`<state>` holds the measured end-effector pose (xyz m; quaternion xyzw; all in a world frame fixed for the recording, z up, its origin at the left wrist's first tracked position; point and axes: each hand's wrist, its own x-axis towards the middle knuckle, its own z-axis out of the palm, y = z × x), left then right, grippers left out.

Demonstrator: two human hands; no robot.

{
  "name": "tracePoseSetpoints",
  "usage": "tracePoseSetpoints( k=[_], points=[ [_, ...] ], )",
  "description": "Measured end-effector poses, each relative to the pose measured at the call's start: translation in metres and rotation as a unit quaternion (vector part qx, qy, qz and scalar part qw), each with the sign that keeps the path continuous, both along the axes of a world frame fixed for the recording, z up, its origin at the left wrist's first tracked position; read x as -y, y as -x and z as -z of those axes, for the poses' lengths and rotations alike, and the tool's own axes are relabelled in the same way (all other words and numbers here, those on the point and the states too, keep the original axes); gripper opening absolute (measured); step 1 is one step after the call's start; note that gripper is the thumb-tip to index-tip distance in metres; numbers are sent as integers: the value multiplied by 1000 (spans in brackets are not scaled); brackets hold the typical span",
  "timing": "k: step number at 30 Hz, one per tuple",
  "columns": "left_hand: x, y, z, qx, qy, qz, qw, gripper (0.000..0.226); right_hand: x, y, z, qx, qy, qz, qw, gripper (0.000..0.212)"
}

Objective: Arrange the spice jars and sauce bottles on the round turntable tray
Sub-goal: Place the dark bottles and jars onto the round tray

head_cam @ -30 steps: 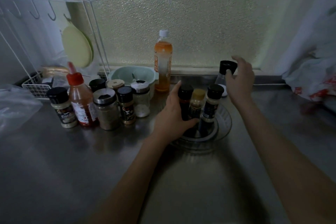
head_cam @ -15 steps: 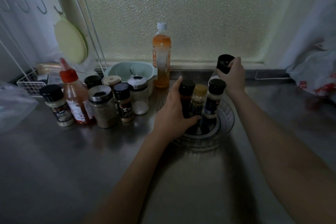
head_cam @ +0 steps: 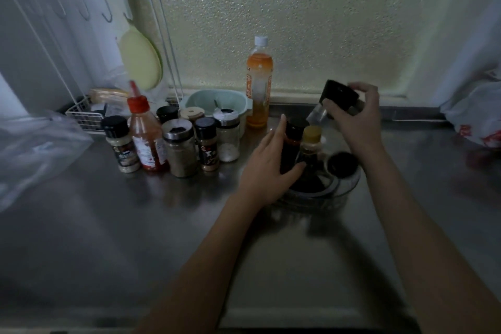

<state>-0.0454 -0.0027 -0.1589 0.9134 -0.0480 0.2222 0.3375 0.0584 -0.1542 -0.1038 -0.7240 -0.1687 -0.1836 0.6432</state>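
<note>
A clear round turntable tray [head_cam: 349, 187] sits on the steel counter, right of centre. On it stand a dark red-banded bottle [head_cam: 291, 141], a brown bottle with a yellow cap [head_cam: 311, 144] and a black-lidded jar [head_cam: 342, 165]. My left hand [head_cam: 268, 168] rests against the dark bottle, fingers straight, thumb at its base. My right hand [head_cam: 357, 119] grips a clear black-capped jar [head_cam: 336, 102], tilted in the air above the tray's far side. Several spice jars [head_cam: 180, 149] and a red sauce bottle [head_cam: 145, 138] stand grouped at the left.
An orange drink bottle [head_cam: 259, 84] and a green bowl [head_cam: 217, 103] stand by the frosted window. A white wire rack [head_cam: 84, 114] fills the back left corner. Plastic bags lie at the far left [head_cam: 35, 149] and far right [head_cam: 477, 114].
My right hand took hold of the black-capped jar behind the tray, lifted it and tilted it over the tray. The left hand stayed against the dark bottle. The camera moved closer.
</note>
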Motion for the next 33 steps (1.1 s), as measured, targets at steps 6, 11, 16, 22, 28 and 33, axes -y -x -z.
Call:
tracePoseSetpoints(
  k=[6,11,16,22,28,33],
  points=[
    [-5,0,7,-4,4,-14,1000,93,-16,9,18,-30,27,-94,995,51],
    [-5,-3,10,0,22,-13,1000,98,-12,21,22,-48,4,-144,988,32],
    [-4,-5,9,5,38,-10,999,100,23,39,28,0,22,7,1000,35],
    [-6,-5,12,9,39,-13,999,100,42,62,33,27,385,-124,914,45],
    [-6,-3,14,-3,40,-21,999,99,33,58,24,18,485,-159,860,55],
    [-7,-1,15,-16,75,-14,997,91,26,68,26,-26,336,-57,940,30]
  ],
)
